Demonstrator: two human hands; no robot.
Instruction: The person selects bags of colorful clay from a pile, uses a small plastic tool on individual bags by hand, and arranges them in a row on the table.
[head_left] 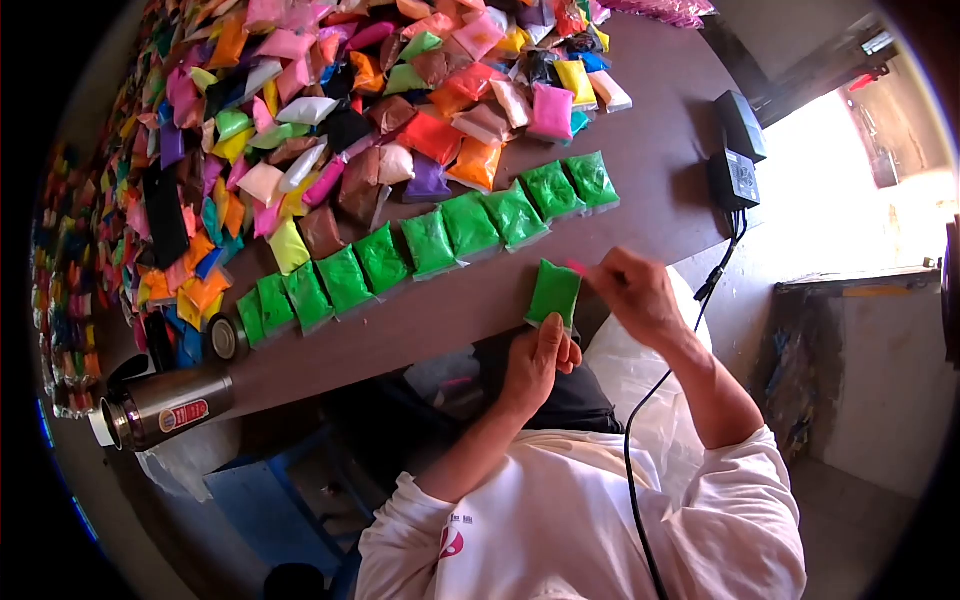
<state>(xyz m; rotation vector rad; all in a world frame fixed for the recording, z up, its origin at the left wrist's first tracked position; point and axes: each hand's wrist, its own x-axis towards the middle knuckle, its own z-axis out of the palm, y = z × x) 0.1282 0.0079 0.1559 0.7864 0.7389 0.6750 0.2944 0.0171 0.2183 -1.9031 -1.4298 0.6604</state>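
My left hand (540,360) grips a green packet (554,292) by its lower edge, thumb on top, just off the table's front edge. Close by the packet's upper right corner, my right hand (635,295) is closed with fingers curled. A small pink piece (577,267) sticks out from its fingertips towards the packet; its kind is too small to tell. Across the table in front of me runs a slanting row of several similar green packets (428,242), lying flat side by side.
A big heap of packets in many colours (330,110) covers the far left of the brown table (660,110). A steel flask (170,405) lies at the front left, a round lid (226,336) near it. Black power adapters (735,180) sit right, their cable (632,450) crossing my shirt.
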